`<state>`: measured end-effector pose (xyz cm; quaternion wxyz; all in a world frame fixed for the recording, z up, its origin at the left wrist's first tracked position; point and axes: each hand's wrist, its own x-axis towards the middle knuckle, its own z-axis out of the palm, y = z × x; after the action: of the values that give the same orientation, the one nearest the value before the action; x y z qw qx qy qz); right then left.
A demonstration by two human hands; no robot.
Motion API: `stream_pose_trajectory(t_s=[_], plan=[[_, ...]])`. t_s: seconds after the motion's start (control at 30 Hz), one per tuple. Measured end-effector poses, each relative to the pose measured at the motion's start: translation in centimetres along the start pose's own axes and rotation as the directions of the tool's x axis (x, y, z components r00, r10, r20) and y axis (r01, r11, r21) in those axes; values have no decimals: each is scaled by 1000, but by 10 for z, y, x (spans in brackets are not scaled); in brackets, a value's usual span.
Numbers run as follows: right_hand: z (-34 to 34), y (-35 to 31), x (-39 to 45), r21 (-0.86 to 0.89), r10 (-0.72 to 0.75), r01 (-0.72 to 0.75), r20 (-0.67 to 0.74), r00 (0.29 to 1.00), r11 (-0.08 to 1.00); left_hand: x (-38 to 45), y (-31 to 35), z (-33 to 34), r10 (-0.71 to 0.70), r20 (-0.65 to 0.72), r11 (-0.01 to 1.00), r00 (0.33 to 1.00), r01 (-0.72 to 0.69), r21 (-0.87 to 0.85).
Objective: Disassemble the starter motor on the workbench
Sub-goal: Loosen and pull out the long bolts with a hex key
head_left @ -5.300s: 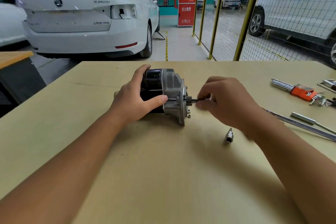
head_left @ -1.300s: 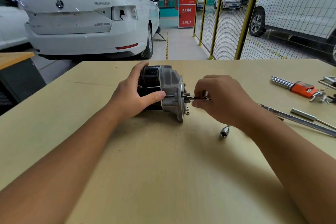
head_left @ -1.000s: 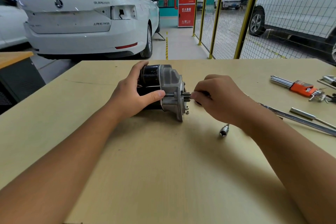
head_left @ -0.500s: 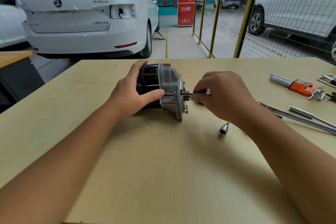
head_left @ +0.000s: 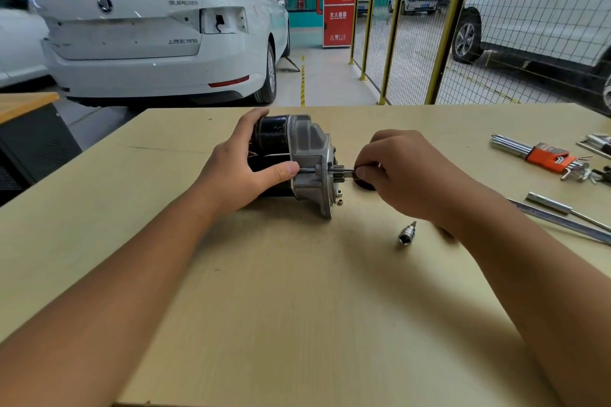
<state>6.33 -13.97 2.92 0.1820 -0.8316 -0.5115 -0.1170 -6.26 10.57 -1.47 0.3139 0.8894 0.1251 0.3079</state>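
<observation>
The starter motor (head_left: pixel 307 155) lies on its side on the workbench (head_left: pixel 297 307), black body to the left, grey aluminium nose housing to the right. My left hand (head_left: pixel 241 172) grips the black body, thumb pressed against the housing's near side. My right hand (head_left: pixel 406 175) pinches a thin dark tool (head_left: pixel 350 171) whose tip sits at a bolt on the housing's flange face. Most of the tool is hidden inside my fingers.
A small socket bit (head_left: pixel 406 234) lies loose in front of my right wrist. At the right lie an orange-holdered hex key set (head_left: pixel 545 158), a long metal bar (head_left: pixel 562 221) and a short extension rod (head_left: pixel 552 203). White cars and a yellow mesh fence stand beyond the bench.
My right hand has twisted back and forth at the flange with the tool while my left hand kept hold of the motor. The motor has stayed in place.
</observation>
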Motion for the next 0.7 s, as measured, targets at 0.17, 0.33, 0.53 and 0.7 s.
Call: stream_pose_trajectory(t_s=[0.17, 0.33, 0.53, 0.7], plan=[[3, 1, 0, -77, 26, -29, -43, 999, 997, 0, 0, 0, 1, 2, 1000, 1000, -1, 3], [4, 1, 0, -40, 34, -36, -42, 999, 999, 1, -1, 1, -1, -5, 1000, 1000, 1, -2], [2, 0, 0, 112, -2, 4, -26, 1000, 994, 1, 0, 1, 1, -7, 1000, 1000, -1, 2], [3, -2, 1, 67, 4, -3, -18, 1000, 998, 1, 0, 1, -1, -1, 1000, 1000, 1, -2]])
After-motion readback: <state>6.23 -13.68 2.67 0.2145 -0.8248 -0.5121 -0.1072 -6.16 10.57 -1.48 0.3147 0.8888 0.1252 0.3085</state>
